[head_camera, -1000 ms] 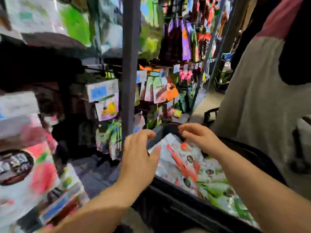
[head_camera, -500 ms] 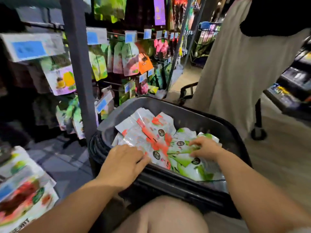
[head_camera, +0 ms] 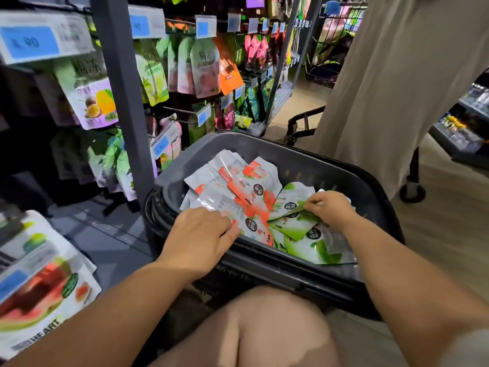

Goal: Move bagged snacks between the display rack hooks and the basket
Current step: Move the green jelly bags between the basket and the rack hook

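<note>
- A dark grey plastic basket (head_camera: 296, 149) sits in the near middle of the scene, just beyond the person's bare knee (head_camera: 264, 327).
- Red-and-white snack pouches (head_camera: 251, 189) lie loose and overlapping in the left half of the basket. Green-and-white snack pouches (head_camera: 307, 247) are piled in the right half, against the near wall.
- The left hand (head_camera: 201, 234) reaches over the near rim. Its fingers lie fairly straight on the nearest red-and-white pouch, and its thumb sits by that pouch's near edge. I cannot tell whether it grips the pouch or only presses on it.
- The right hand (head_camera: 330, 210) is over the green pile with its fingers curled. It pinches the edge of the top green pouch (head_camera: 296, 209) between thumb and fingertips.
- The two hands are apart, one on each colour of pouch.
- The display rack stands to the left and far left, with a grey upright post (head_camera: 121, 96) just beside the basket's left end.
- On the rack hooks hang a purple passion-fruit pouch (head_camera: 95, 102), pale green and pink pouches (head_camera: 203, 67) and an orange pouch (head_camera: 229, 72).
- Blue price tags (head_camera: 29, 43) sit at the hook ends.
- Watermelon-print bags (head_camera: 45, 284) show at the near left.
- A standing person in a long beige garment (head_camera: 383, 83) is just beyond the basket on the right.
</note>
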Available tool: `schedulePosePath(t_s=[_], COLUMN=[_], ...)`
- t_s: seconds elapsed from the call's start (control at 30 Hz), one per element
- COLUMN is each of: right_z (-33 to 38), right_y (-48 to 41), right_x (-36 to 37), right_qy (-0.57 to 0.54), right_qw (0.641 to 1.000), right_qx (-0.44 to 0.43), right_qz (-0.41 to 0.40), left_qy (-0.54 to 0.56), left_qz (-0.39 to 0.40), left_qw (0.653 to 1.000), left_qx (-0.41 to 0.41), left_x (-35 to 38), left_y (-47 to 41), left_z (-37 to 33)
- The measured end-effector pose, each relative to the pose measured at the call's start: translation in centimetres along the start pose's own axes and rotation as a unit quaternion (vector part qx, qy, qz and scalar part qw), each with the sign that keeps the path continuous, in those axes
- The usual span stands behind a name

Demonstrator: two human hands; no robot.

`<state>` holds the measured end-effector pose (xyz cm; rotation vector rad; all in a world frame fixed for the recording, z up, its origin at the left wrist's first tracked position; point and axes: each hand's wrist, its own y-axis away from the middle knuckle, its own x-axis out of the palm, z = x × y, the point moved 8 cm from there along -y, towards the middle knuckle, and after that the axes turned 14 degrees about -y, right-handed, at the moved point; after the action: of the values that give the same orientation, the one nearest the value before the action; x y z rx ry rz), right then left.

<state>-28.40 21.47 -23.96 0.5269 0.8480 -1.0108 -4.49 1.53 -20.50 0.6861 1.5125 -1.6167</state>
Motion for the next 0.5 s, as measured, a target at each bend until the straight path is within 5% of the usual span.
schedulePosePath(t_s=[0.17, 0.4, 0.5], right_z=[2.7, 5.0, 5.0], right_y=[1.2, 3.3, 3.4], right_x=[-3.6, -5.0, -4.8], right_qy=[-0.196, -0.404, -0.415], right_qw=[0.967, 0.883, 0.873], right_qx=[-0.06, -0.119, -0.126], right_qz=[-0.152, -0.209, -0.224], left_qy=[0.009, 0.019, 0.011], left_qz=[-0.001, 0.008, 0.001], left_qw=[1.0, 1.0, 1.0], left_qx=[0.012, 0.014, 0.01], left_x=[0.0, 0.4, 0.2], left_y=[0.3, 0.4, 0.4], left_z=[0.0, 0.0, -0.1])
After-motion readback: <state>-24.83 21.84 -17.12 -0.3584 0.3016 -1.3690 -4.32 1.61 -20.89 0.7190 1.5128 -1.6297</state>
